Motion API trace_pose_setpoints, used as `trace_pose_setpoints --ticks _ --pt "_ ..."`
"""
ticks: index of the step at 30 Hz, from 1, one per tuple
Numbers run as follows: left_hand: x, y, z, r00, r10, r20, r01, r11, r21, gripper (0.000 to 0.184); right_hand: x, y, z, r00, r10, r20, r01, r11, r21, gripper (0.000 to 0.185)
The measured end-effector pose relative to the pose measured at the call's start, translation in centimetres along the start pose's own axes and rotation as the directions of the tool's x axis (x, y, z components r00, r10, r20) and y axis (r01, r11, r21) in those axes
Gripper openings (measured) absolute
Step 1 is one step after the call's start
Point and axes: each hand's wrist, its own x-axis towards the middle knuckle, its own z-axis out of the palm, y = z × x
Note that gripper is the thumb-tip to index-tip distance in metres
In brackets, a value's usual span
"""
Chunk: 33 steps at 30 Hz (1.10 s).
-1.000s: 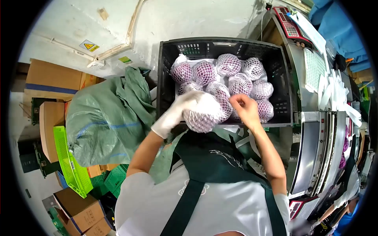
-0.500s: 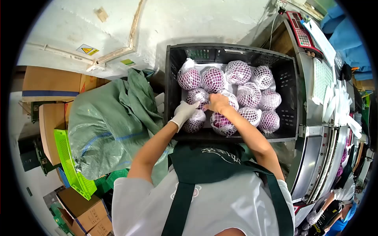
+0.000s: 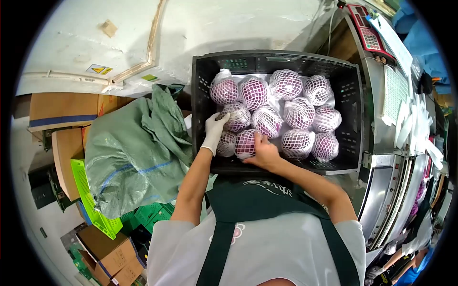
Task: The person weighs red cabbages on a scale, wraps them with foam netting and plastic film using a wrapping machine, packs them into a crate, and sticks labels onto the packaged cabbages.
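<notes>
My left hand (image 3: 215, 129), in a white glove, curls its fingers against the left side of a round purple piece of produce (image 3: 237, 117) in a white foam net. Part of that hand is hidden between the produce and the crate wall. Bare-skinned, my right hand (image 3: 266, 153) grips another netted purple piece (image 3: 245, 144) in the front row, thumb low and fingers over its right side. Around both hands several more netted pieces (image 3: 285, 85) lie in rows in a black plastic crate (image 3: 276, 58).
A green woven sack (image 3: 129, 157) bulges left of the crate, near a lime-green basket (image 3: 95, 205) and cardboard boxes (image 3: 114, 257). On the right stand a metal machine (image 3: 377, 190) and a red scale (image 3: 369, 35). Another person's arm shows at the lower right.
My right hand has moved toward me, and the front netted piece has shifted left with it. My left hand has moved slightly up and left. The crate appears slightly shifted in view.
</notes>
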Motion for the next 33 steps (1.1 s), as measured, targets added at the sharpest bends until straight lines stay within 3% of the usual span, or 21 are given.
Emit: trace_pose_setpoints --ticks 2,3,6,7,8,10,12,13,15,16,18,20,22,23,24,26,28,30,31,33 --pt "1.8 -1.9 -0.2 0.983 0.179 -0.03 -0.178 0.983 0.053 0.058 0.7 -1.3 0.0 0.994 0.109 0.027 -0.108 0.993 -0.043 0.113" --pt "1.8 -2.1 -0.1 0.993 0.113 0.028 -0.112 0.993 -0.035 0.058 0.7 -1.3 0.0 0.994 0.107 0.025 -0.106 0.994 -0.038 0.113" --pt "0.2 0.3 0.3 0.997 0.073 0.027 -0.077 0.921 0.381 0.066 0.0 -0.9 -0.5 0.998 0.066 -0.017 -0.067 0.993 -0.101 0.113" --pt "-0.6 1.0 1.0 0.98 0.189 -0.069 -0.134 0.867 0.48 0.067 -0.1 -1.2 -0.8 0.997 0.077 0.003 -0.076 0.987 -0.141 0.114" --pt "-1.2 1.5 1.9 0.938 0.313 -0.151 -0.173 0.797 0.579 0.068 -0.1 -1.4 -1.1 0.996 0.089 0.02 -0.084 0.98 -0.179 0.114" --pt "-0.6 2.6 2.9 0.753 0.619 -0.223 -0.449 0.731 0.514 0.072 0.0 -0.9 -1.8 0.992 0.105 0.063 -0.096 0.987 -0.127 0.114" --pt "0.9 5.4 3.2 0.549 0.824 -0.14 -0.56 0.487 0.671 0.079 0.0 -0.5 -2.5 0.969 0.149 0.198 -0.147 0.989 -0.025 0.112" --pt "2.4 6.9 3.5 0.617 0.777 -0.124 -0.501 0.51 0.699 0.086 0.1 -0.8 -3.5 0.945 0.185 0.271 -0.188 0.982 -0.013 0.107" --pt "4.7 9.8 4.0 0.761 0.641 -0.095 -0.362 0.543 0.758 0.106 0.2 -0.3 -3.6 0.948 0.178 0.264 -0.181 0.983 -0.012 0.104" --pt "7.0 10.2 4.2 0.827 0.562 -0.035 -0.293 0.482 0.826 0.117 0.2 -0.1 -3.7 0.95 0.169 0.263 -0.173 0.985 -0.008 0.101" --pt "7.8 12.4 4.3 0.96 0.279 0.017 -0.152 0.472 0.868 0.118 0.2 -0.5 -4.1 0.939 0.199 0.279 -0.209 0.978 0.007 0.097" --pt "10.0 12.8 3.9 0.967 0.228 0.112 -0.203 0.423 0.883 0.104 -0.1 -0.6 -4.1 0.949 0.193 0.251 -0.207 0.978 0.032 0.096" --pt "10.4 14.5 2.3 0.914 0.068 0.399 -0.373 0.526 0.765 0.095 -0.1 -0.7 -4.3 0.946 0.205 0.253 -0.218 0.975 0.027 0.096" --pt "7.4 15.5 2.3 0.961 0.148 0.232 -0.275 0.557 0.784 0.078 -0.1 -0.9 -4.4 0.941 0.217 0.259 -0.232 0.972 0.026 0.096" --pt "7.7 14.5 2.5 0.961 0.149 0.232 -0.275 0.553 0.787 0.078 -0.1 -1.0 -4.3 0.942 0.216 0.257 -0.231 0.972 0.031 0.096" --pt "9.8 11.9 3.4 0.925 0.38 -0.012 -0.243 0.617 0.749 0.067 0.0 -0.9 -4.5 0.938 0.218 0.27 -0.233 0.972 0.022 0.095" --pt "9.5 10.1 2.8 0.793 0.605 -0.069 -0.391 0.593 0.704 0.054 0.1 -0.4 -4.8 0.944 0.214 0.25 -0.225 0.974 0.016 0.089" --pt "10.3 8.9 2.0 0.686 0.699 -0.2 -0.527 0.667 0.527 0.036 0.3 -0.2 -4.7 0.953 0.196 0.232 -0.203 0.979 0.007 0.075" --pt "9.6 9.0 1.8 0.587 0.766 -0.262 -0.621 0.634 0.462 0.021 0.5 -0.7 -5.7 0.947 0.208 0.246 -0.212 0.977 -0.009 0.065" --pt "7.0 8.6 1.1 0.538 0.806 -0.248 -0.683 0.589 0.432 0.019 0.8 -0.3 -5.9 0.964 0.181 0.196 -0.191 0.981 0.034 0.056"
